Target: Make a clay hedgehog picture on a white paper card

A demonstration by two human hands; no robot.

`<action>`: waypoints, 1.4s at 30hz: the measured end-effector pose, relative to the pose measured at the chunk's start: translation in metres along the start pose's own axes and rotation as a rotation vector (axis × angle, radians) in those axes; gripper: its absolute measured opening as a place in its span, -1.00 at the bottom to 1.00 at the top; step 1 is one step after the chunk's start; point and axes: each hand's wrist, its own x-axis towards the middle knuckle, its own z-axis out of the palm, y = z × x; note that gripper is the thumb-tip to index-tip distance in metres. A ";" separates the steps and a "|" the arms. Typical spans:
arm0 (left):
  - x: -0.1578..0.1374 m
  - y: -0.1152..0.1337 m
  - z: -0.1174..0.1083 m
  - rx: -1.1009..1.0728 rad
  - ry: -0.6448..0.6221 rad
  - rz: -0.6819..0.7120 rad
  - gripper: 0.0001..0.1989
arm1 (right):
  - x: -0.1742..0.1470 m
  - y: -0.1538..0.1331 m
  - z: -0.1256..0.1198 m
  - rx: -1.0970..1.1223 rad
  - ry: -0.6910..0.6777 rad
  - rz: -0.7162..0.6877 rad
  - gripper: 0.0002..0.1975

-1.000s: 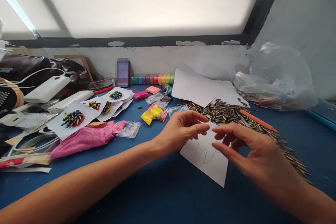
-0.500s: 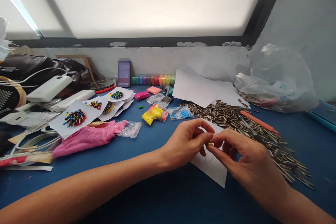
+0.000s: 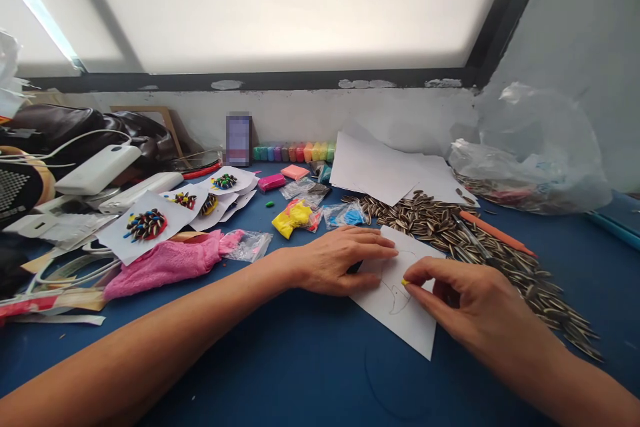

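A white sheet of paper (image 3: 415, 328) with a thin pencil-like outline lies on the blue table before me. My left hand (image 3: 345, 260) rests on its left side, fingers stretched out over the paper. Between thumb and forefinger, my right hand (image 3: 465, 297) pinches a small piece of yellow clay (image 3: 405, 282) just over the drawing. A heap of striped sunflower seeds (image 3: 415, 217) spreads behind and to the right of the paper. Beyond my left hand lie a packet of yellow clay (image 3: 293, 217) and a packet of blue clay (image 3: 354, 215).
An orange pen-like stick (image 3: 497, 232) lies across the seeds. Blank sheets (image 3: 367, 170) lean at the back, near a plastic bag (image 3: 545, 160). On the left are seed-and-clay pictures (image 3: 147, 225), a pink cloth (image 3: 170, 268) and a white power bank (image 3: 97, 169). A phone (image 3: 239, 140) stands against the wall.
My hands have moved apart. The left has opened and come down flat on the paper; the right keeps the yellow clay, now over the drawing.
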 end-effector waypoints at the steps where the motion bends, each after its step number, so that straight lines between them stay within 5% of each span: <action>1: 0.000 0.000 -0.001 -0.001 -0.029 -0.007 -0.53 | -0.001 0.000 0.000 -0.026 -0.019 -0.016 -0.85; 6: 0.000 0.001 -0.003 -0.023 -0.105 -0.065 -0.46 | -0.006 0.002 0.004 -0.132 -0.072 -0.095 -0.82; 22: -0.001 -0.003 0.002 -0.028 -0.070 -0.041 -0.46 | -0.013 -0.002 0.011 -0.404 -0.126 -0.208 -0.71; 34: 0.000 -0.001 -0.003 -0.068 -0.074 -0.050 -0.48 | -0.028 -0.008 0.011 -0.513 0.034 -0.335 -0.46; 42: 0.000 0.001 -0.003 -0.058 -0.096 -0.074 -0.47 | -0.027 -0.009 0.012 -0.536 0.043 -0.374 -0.52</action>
